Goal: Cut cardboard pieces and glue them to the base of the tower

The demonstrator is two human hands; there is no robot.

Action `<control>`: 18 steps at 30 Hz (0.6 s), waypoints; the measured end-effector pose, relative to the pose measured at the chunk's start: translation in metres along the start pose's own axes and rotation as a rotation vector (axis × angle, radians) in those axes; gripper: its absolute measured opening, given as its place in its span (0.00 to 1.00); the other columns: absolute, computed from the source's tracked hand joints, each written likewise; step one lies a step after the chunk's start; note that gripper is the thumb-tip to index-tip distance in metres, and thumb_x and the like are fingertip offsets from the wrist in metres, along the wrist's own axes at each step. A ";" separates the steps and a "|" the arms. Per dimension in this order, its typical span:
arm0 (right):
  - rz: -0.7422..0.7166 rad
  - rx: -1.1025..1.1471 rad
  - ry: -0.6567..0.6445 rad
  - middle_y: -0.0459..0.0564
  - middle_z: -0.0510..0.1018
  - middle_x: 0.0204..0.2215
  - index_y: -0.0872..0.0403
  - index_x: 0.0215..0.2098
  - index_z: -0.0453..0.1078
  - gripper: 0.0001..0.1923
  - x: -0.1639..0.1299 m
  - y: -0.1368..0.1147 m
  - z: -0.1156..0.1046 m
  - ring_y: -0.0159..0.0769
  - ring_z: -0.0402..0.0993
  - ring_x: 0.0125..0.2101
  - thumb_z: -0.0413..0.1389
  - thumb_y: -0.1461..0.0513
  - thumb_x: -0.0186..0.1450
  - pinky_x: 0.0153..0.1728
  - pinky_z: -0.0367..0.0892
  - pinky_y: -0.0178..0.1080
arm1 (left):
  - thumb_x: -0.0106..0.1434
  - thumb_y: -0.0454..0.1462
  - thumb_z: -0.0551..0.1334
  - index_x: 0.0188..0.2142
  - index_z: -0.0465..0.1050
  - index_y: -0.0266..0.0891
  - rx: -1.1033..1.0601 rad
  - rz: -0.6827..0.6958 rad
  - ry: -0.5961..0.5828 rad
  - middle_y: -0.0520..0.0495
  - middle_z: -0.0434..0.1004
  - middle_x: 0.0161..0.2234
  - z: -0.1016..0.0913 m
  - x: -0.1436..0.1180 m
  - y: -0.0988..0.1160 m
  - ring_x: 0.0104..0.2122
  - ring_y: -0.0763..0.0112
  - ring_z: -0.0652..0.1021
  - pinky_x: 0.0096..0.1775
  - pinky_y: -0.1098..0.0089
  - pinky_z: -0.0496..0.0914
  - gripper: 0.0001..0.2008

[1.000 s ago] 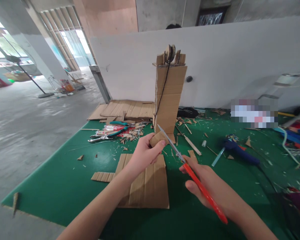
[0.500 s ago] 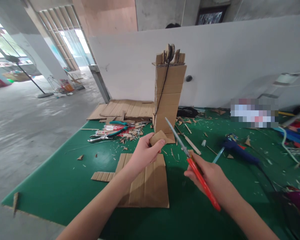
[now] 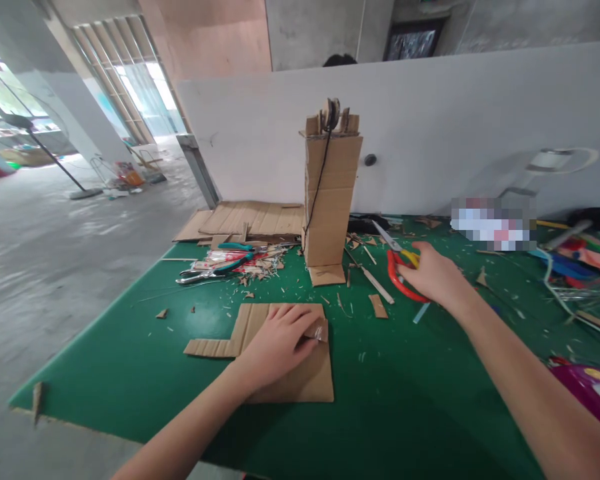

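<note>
My left hand (image 3: pixel 283 333) rests low over a flat cardboard sheet (image 3: pixel 300 383), with thumb and fingers closed on a small cardboard piece (image 3: pixel 321 329). A narrow corrugated strip (image 3: pixel 207 348) sticks out at the sheet's left side. My right hand (image 3: pixel 433 272) grips scissors (image 3: pixel 399 259) with red and yellow handles, their blades pointing away and to the left. Behind both hands a tall cardboard tower (image 3: pixel 333 200) stands upright, topped by a wheel with a black cord. A small cardboard scrap (image 3: pixel 379 306) lies between the hands.
On the green table (image 3: pixel 145 373) are pliers (image 3: pixel 215 272), several scraps and a thin stick (image 3: pixel 377 285). Stacked cardboard (image 3: pixel 255 218) lies at the back left, before a white partition (image 3: pixel 260 133). A purple object (image 3: pixel 580 393) stands at the right edge.
My left hand has lowered the small cardboard piece onto the sheet. My right hand has carried the scissors forward and right. A cardboard scrap now lies on the table between them.
</note>
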State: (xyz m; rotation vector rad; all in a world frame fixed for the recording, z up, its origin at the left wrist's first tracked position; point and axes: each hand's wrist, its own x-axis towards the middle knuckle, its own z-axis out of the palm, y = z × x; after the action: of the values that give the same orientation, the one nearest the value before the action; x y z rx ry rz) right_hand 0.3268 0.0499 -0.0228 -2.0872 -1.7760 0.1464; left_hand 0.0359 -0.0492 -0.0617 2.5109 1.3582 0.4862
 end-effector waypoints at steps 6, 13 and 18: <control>0.048 -0.164 -0.130 0.67 0.76 0.40 0.65 0.57 0.55 0.27 0.043 -0.019 0.025 0.50 0.75 0.40 0.51 0.60 0.63 0.34 0.67 0.41 | 0.59 0.36 0.57 0.53 0.61 0.40 -0.097 -0.106 0.101 0.43 0.68 0.50 0.011 0.017 -0.012 0.50 0.59 0.67 0.52 0.56 0.64 0.21; -0.033 -0.253 -0.179 0.69 0.76 0.38 0.65 0.50 0.63 0.17 0.051 -0.014 0.033 0.51 0.76 0.40 0.45 0.66 0.65 0.34 0.67 0.43 | 0.59 0.37 0.57 0.50 0.64 0.40 0.000 -0.133 0.115 0.43 0.69 0.48 -0.004 0.027 -0.020 0.50 0.57 0.68 0.50 0.57 0.65 0.18; -0.155 -0.309 -0.122 0.65 0.76 0.37 0.61 0.48 0.66 0.16 0.032 -0.016 0.024 0.51 0.74 0.40 0.44 0.63 0.66 0.35 0.67 0.45 | 0.61 0.38 0.55 0.47 0.66 0.42 0.063 -0.161 0.096 0.44 0.70 0.46 0.002 0.026 -0.023 0.47 0.58 0.69 0.47 0.56 0.65 0.14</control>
State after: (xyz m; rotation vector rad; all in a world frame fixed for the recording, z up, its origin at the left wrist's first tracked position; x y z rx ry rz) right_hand 0.3100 0.0884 -0.0333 -2.1731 -2.1416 -0.0486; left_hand 0.0326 -0.0146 -0.0672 2.4289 1.6199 0.5435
